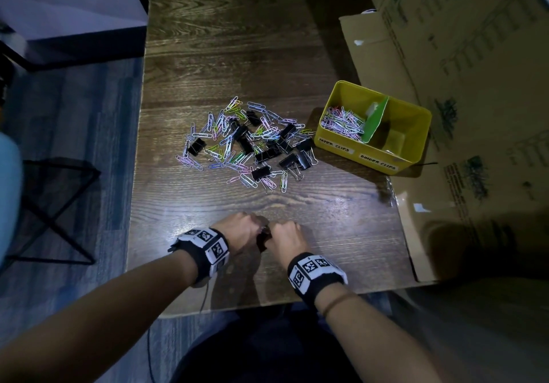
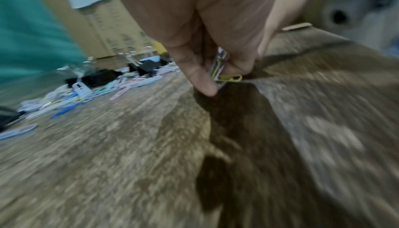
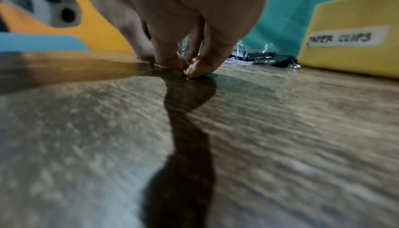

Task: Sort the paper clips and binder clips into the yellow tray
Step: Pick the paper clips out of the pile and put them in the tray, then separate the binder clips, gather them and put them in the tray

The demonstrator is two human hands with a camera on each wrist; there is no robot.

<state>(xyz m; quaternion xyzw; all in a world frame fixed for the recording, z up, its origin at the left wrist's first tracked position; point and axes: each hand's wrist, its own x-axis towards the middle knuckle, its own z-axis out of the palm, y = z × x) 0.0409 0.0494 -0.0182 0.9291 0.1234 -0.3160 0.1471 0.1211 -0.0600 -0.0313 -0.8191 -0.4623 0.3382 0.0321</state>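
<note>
A mixed pile of coloured paper clips [image 1: 234,145] and black binder clips [image 1: 266,155] lies mid-table. To its right stands the yellow tray [image 1: 414,128], split by a green divider [image 1: 375,122], with paper clips in its left compartment. Both hands are side by side near the table's front edge. My left hand [image 1: 261,226] pinches a small bundle of paper clips [image 2: 222,71] between thumb and fingers, and a yellow-green one sticks out. My right hand [image 1: 274,229] has its fingertips [image 3: 205,67] down on the wood, pinched together on what looks like a small pale clip [image 3: 190,70].
The dark wood table [image 1: 237,40] ends just behind my wrists. Large cardboard boxes [image 1: 460,55] crowd its right side, close behind the tray. A black wire-frame stool [image 1: 56,204] stands on the floor to the left. The tray wall [image 3: 349,57] carries a "PAPER CLIPS" label.
</note>
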